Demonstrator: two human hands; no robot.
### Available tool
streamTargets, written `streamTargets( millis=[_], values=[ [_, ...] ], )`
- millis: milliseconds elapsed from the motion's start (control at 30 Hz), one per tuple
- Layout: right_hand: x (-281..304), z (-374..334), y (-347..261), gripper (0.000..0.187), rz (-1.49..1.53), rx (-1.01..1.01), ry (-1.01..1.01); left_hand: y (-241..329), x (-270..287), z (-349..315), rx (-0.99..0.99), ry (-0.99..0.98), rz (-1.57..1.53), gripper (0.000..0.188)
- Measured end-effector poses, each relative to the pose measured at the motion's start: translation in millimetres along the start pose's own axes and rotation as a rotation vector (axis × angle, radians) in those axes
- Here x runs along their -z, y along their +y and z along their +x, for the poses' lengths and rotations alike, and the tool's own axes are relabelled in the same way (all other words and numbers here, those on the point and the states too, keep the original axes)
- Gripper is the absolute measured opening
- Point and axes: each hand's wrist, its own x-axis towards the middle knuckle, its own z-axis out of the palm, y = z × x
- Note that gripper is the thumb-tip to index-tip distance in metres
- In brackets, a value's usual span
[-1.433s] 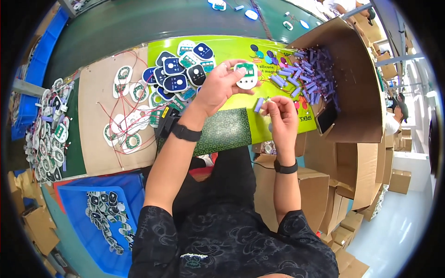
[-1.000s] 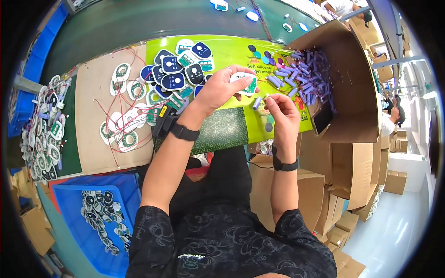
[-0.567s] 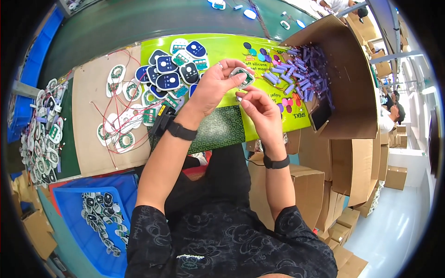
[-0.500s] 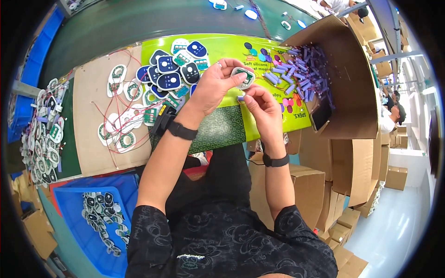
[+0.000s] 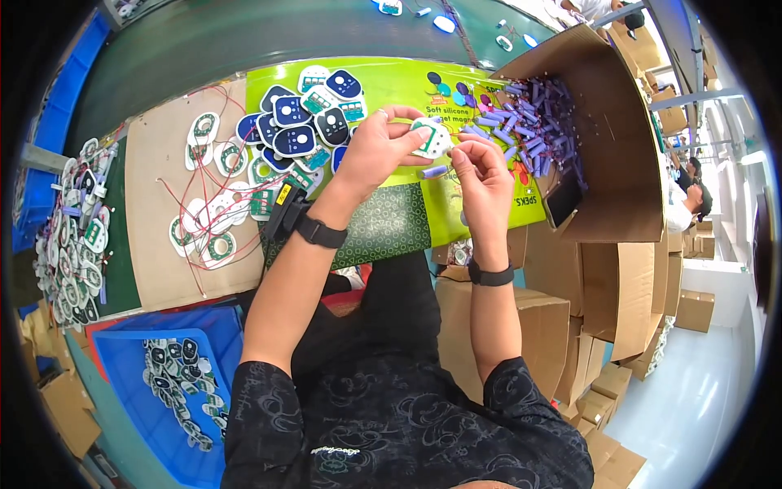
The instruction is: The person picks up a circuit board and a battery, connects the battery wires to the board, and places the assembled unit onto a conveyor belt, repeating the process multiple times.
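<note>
My left hand [image 5: 384, 151] grips a white oval housing with a green circuit board [image 5: 429, 138] between thumb and fingers, above the lime-green printed sheet. Close by on its right, the thumb and fingers of my right hand [image 5: 482, 167] are pinched at the housing's edge; what sits between them is too small to make out. Just below the housing is a purple cylindrical battery [image 5: 435, 172], left of my right fingertips. Left of my hands lies a pile of dark-blue-faced and green-board housings [image 5: 294, 140].
A cardboard box [image 5: 623, 147] on its side holds many purple batteries [image 5: 533, 134] and a dark phone-like slab [image 5: 564, 197]. White rings with red wires [image 5: 220, 204] lie on cardboard at left. A blue bin [image 5: 122, 367] stands below. Beyond the table runs a green conveyor [image 5: 269, 37].
My right hand has shifted slightly right and up, to the housing's edge. The purple battery, previously at my right fingertips, now shows more fully below the housing. The left hand keeps its grip.
</note>
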Motion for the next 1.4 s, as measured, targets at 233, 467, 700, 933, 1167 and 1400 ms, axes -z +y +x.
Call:
streamTargets(
  millis=[233, 467, 700, 933, 1167, 1400],
  values=[
    [2, 1, -3, 0.012, -0.184, 0.051, 0.04, -7, -5, -2, -0.173, -0.119, 0.113, 0.022],
    [0, 0, -4, 0.012, -0.164, 0.043, 0.013, -15, -6, -3, -0.219, -0.057, 0.275, 0.02],
    [-1, 3, -8, 0.012, -0.243, 0.108, 0.007, -10, -7, -4, -0.136, -0.049, 0.215, 0.023],
    [-1, 6, -12, 0.01, -0.352, 0.243, -0.005, -10, -5, -4, -0.102, -0.044, 0.24, 0.026],
    [0, 8, -17, 0.01, -0.382, 0.228, -0.043, -8, -8, -5, -0.073, -0.061, 0.134, 0.026],
    [-5, 7, -10, 0.012, -0.34, 0.115, -0.003, -4, -4, -4, -0.027, -0.086, -0.069, 0.036]
  ],
)
